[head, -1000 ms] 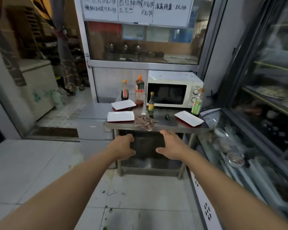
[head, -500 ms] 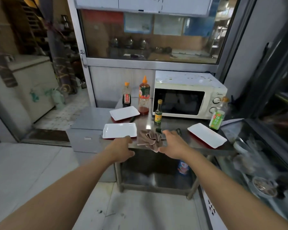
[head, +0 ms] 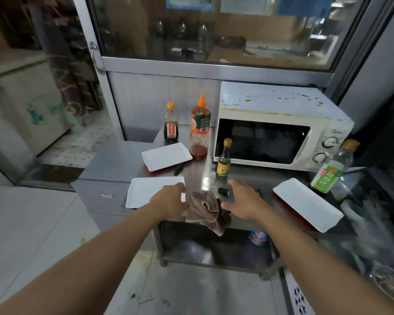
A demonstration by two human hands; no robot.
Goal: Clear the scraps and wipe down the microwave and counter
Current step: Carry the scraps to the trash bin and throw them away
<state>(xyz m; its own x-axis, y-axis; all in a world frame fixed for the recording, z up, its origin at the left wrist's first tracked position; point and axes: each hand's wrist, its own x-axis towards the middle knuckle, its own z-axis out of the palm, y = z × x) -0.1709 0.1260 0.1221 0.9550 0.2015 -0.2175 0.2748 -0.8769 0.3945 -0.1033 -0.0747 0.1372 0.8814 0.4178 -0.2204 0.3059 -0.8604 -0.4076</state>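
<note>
I see both hands out over the front edge of the steel counter [head: 198, 176]. My left hand [head: 168, 202] hovers by the near white tray [head: 146, 192], fingers loosely curled and holding nothing. My right hand [head: 243, 201] is spread, fingers relaxed, gripping nothing. Between them the brown rag [head: 206, 210] lies crumpled, draping over the counter's front edge. A dark green scrap [head: 224, 192] sits just beyond the rag, another [head: 178, 169] by the far tray [head: 166, 156]. The microwave [head: 280, 130] stands at the back right, its top spotted with stains.
</note>
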